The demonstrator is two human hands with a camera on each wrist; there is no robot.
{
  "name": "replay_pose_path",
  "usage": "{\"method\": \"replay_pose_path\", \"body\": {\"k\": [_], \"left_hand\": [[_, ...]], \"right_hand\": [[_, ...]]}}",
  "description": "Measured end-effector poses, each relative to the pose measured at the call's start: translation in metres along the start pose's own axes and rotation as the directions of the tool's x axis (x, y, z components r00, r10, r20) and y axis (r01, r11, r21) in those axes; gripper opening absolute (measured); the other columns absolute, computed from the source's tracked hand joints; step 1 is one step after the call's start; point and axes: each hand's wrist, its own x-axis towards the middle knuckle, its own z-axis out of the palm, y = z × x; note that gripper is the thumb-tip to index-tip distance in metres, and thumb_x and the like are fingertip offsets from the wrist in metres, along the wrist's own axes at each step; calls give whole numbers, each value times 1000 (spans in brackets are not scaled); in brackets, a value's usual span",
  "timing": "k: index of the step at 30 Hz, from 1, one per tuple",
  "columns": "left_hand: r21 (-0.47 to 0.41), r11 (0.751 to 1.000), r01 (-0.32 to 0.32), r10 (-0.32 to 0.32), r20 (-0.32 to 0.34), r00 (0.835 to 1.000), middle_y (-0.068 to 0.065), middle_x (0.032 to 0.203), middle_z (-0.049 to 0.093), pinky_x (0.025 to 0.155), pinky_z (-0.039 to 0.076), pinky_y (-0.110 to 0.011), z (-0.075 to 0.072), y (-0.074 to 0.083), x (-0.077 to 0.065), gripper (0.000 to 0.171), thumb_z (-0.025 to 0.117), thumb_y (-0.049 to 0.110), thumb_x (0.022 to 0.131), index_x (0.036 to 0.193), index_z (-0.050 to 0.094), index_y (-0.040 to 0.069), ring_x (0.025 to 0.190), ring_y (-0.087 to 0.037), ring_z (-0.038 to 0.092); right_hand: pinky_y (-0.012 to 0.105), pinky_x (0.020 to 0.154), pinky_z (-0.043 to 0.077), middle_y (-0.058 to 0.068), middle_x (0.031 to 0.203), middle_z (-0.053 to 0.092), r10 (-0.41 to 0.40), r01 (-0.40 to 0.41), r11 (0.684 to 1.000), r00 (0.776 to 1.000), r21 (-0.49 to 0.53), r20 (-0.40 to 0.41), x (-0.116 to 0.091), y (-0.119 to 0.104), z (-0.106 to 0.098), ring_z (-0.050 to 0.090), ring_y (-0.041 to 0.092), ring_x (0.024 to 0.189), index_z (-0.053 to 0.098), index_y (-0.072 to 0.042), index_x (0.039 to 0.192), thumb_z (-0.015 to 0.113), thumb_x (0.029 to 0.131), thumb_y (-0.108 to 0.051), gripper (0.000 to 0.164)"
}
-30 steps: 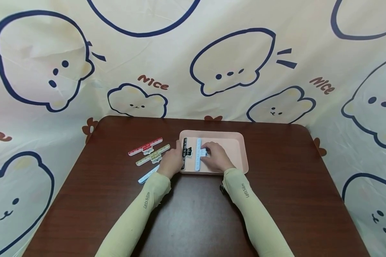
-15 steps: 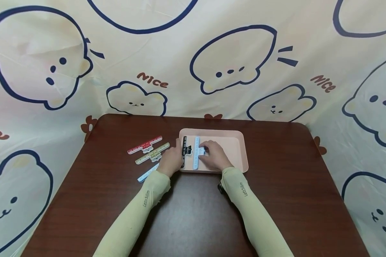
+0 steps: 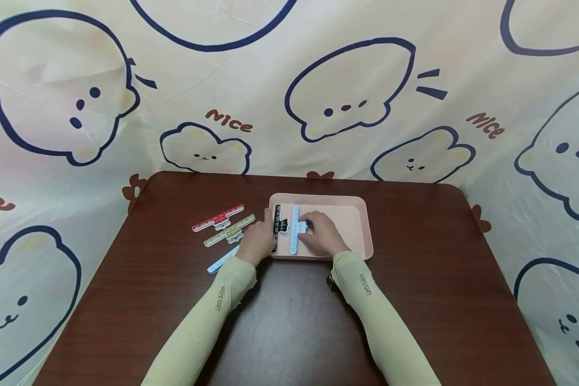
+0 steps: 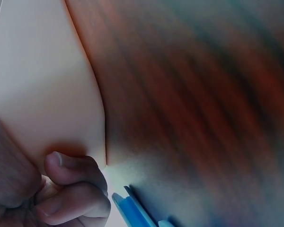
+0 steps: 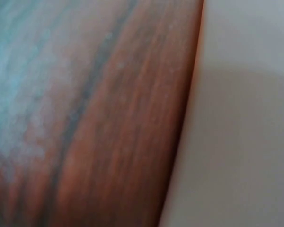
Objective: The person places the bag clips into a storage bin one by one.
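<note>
In the pale pink tray (image 3: 340, 209), a light blue ruler clip (image 3: 295, 230) lies lengthwise, and my right hand (image 3: 324, 234) pinches its grip part. To its left a black ruler clip (image 3: 276, 229) lies parallel inside the tray. My left hand (image 3: 257, 239) holds the tray's left edge; its curled fingers (image 4: 75, 201) show against the tray wall in the left wrist view. The right wrist view catches only the tray's side (image 5: 246, 118) and blurred tabletop, with no fingers visible.
Left of the tray lie a red ruler clip (image 3: 218, 219), a yellow-green ruler clip (image 3: 229, 231) and a blue ruler clip (image 3: 222, 261) partly covered by my left hand. The dark brown table (image 3: 289, 321) extends around them. A printed cloth (image 3: 270, 80) hangs behind.
The light blue clip and my right hand have shifted slightly left toward the black clip during the first half second. My left hand stays at the tray's edge. The head view has tilted a little.
</note>
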Motion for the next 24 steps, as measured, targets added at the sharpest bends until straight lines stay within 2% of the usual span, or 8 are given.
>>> {"method": "replay_pose_path", "body": {"k": [8,17,24], "left_hand": [[4,1000,23,-23,11,1000,-16,79,65,62,53,-44,0,2,3,62,59,9,98,151,29,-3,63,-28,62],[-2,1000,4,-4,-4,1000,-16,78,65,61,53,-45,2,0,4,61,59,8,97,149,30,-3,62,-29,63],[13,1000,-1,2,-7,1000,-16,78,66,60,53,-46,3,-2,2,59,59,9,97,147,32,-3,62,-31,64]], "right_hand": [[41,104,51,8,123,67,-4,4,1000,1000,-2,-6,1,-1,-2,63,24,113,69,-11,130,79,91,-22,43],[42,105,50,8,124,67,13,-13,1000,1000,6,-6,0,1,-1,62,24,114,68,-12,130,80,90,-22,44],[42,104,51,8,123,67,-9,9,1000,1000,1,-18,0,0,1,63,24,114,69,-11,130,81,89,-22,44]]}}
